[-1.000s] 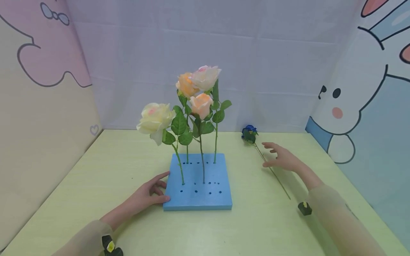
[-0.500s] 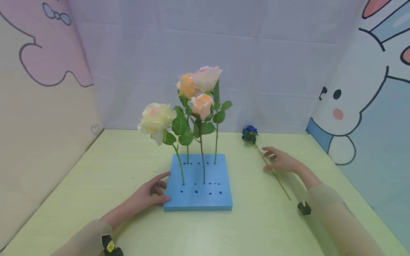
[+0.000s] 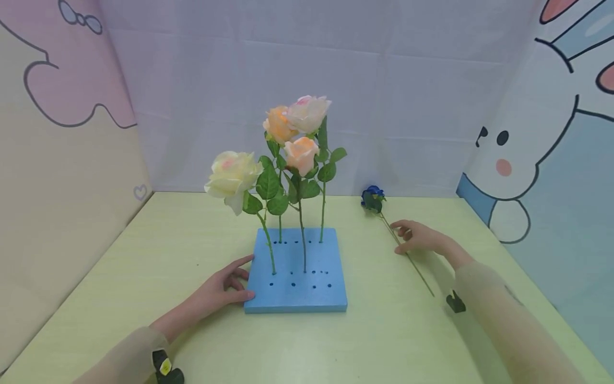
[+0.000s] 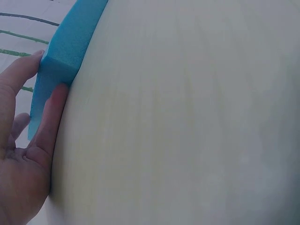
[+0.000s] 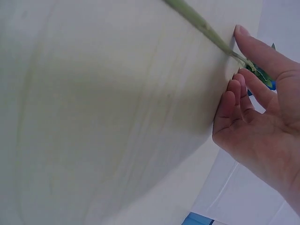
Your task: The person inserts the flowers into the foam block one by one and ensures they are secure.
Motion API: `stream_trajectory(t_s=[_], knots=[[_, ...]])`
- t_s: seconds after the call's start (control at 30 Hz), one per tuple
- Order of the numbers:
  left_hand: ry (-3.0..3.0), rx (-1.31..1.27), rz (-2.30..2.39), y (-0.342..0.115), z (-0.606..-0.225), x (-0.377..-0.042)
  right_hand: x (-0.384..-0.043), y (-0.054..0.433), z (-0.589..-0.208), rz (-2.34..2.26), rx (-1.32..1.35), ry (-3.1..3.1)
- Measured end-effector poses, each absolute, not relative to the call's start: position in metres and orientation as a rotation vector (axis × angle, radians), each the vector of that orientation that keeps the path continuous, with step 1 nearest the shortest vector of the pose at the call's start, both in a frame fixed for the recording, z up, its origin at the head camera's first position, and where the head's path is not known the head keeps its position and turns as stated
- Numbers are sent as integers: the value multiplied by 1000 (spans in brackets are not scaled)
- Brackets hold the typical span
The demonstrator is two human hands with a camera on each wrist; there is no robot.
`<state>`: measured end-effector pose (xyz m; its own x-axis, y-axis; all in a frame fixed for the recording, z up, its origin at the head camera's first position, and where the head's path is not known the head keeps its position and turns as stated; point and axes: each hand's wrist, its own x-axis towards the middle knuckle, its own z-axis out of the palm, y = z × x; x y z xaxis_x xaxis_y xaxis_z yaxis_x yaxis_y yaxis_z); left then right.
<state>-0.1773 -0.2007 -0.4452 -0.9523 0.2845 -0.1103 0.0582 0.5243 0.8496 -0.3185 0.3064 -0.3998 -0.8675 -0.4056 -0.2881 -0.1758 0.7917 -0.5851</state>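
My left hand (image 3: 223, 285) rests against the left side of a blue foam board (image 3: 307, 298), its fingers and thumb touching the edge; the left wrist view shows the board's corner (image 4: 63, 56) at the fingertips. A blue rose (image 3: 372, 200) lies on the table at the right. Over its thin stem (image 3: 422, 278) hovers my right hand (image 3: 424, 238), thumb on one side and fingers on the other. In the right wrist view the stem (image 5: 199, 22) runs through the gap between thumb and index finger, without a visible pinch. Part of the blue bloom is hidden behind the fingers there.
Standing in holes of the board are a pale yellow rose (image 3: 233, 178), an orange rose (image 3: 279, 125), a peach rose (image 3: 301, 154) and a pinkish-white rose (image 3: 308, 113). Several other holes show. A pale cloth wall (image 3: 408, 106) rises behind the table (image 3: 384, 330).
My right hand has lowered slightly toward the rose stem, and its thumb and fingers have drawn closer together. My left hand stays at the board.
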Motion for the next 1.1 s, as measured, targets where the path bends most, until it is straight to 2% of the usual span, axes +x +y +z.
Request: stream_trajectory(t_s=[0.3,0.53,0.7,1.1], knots=[[2550,261,1363,-201,-444,-179,-316,300,-398,-859,-389,2555],[2553,281,1367,-202,-443,-179,-319,302,-406,-988,-579,2542],[2548,276,1362,-203,-446,-178,-310,285,-402,-978,-467,2561],[2542,303,1398,-202,-448,-178,-307,274,-403,-1017,-409,2520]])
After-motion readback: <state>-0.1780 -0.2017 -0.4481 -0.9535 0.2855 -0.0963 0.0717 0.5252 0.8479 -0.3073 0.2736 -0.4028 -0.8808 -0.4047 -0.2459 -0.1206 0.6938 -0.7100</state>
